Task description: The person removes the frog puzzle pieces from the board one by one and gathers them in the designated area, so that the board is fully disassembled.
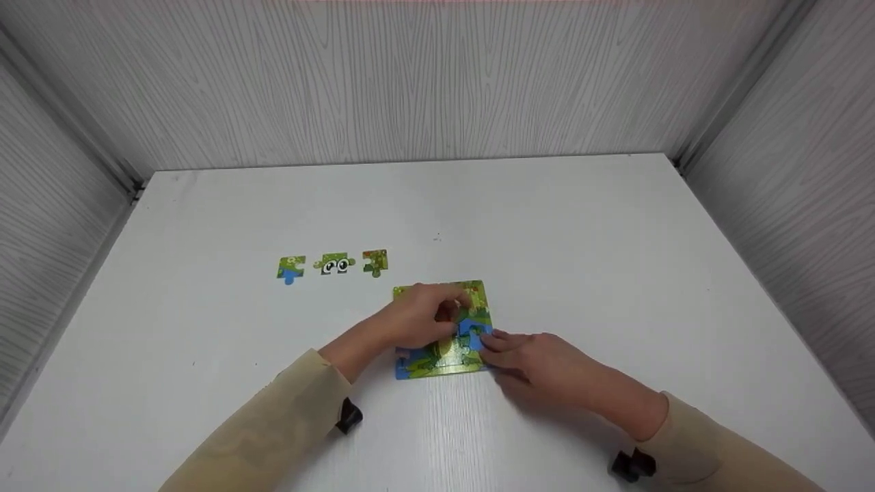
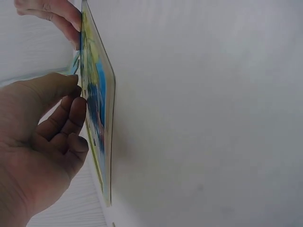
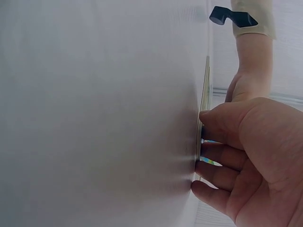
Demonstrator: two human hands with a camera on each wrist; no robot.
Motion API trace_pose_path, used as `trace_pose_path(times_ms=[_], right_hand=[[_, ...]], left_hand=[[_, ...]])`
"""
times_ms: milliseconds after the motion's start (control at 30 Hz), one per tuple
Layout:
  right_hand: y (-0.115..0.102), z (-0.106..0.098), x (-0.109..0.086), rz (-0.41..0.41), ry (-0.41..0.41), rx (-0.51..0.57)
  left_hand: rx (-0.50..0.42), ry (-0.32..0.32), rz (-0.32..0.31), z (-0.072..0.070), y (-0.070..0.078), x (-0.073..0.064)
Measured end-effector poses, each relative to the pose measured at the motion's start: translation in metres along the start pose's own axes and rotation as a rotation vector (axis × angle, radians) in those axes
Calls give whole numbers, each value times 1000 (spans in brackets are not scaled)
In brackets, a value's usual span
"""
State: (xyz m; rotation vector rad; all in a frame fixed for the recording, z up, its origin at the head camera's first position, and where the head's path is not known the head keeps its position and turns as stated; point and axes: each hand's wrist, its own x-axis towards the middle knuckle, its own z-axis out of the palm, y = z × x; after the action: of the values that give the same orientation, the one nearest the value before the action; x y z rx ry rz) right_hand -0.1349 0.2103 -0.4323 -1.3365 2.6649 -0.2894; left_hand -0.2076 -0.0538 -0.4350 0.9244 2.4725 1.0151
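Note:
A jigsaw puzzle [image 1: 448, 365] in a shallow square tray lies in front of me, with a green and blue picture. My left hand [image 1: 418, 320] is above it, fingers bent down, thumb and forefinger tips at a blue puzzle piece [image 1: 473, 326] on the right half. In the left wrist view these tips come together close against the puzzle surface; the hand hides much of the picture. At the tray's right edge rests my right hand [image 1: 543, 362], its fingers loosely bent. The right wrist view shows its thumb and fingertips lined up along the tray edge [image 3: 206, 85].
Three loose pieces lie in a row on the white table [image 1: 581, 225], up and left of the tray: a green and blue piece [image 1: 291, 268], a piece with two cartoon eyes [image 1: 335, 264] and a green piece [image 1: 375, 262]. Grey wood-patterned panels [image 1: 410, 82] enclose the table.

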Motion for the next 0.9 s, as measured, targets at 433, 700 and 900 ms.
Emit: trace_pose_path(times_ms=[433, 700, 900], right_hand=[[1, 2, 1, -33, 38, -16], [2, 3, 1, -33, 32, -9], [3, 5, 1, -30, 46, -5]], left_hand=[[-36, 43, -20, 9, -2, 1], [-12, 44, -39, 10, -2, 2], [-31, 36, -51, 9, -2, 2]])
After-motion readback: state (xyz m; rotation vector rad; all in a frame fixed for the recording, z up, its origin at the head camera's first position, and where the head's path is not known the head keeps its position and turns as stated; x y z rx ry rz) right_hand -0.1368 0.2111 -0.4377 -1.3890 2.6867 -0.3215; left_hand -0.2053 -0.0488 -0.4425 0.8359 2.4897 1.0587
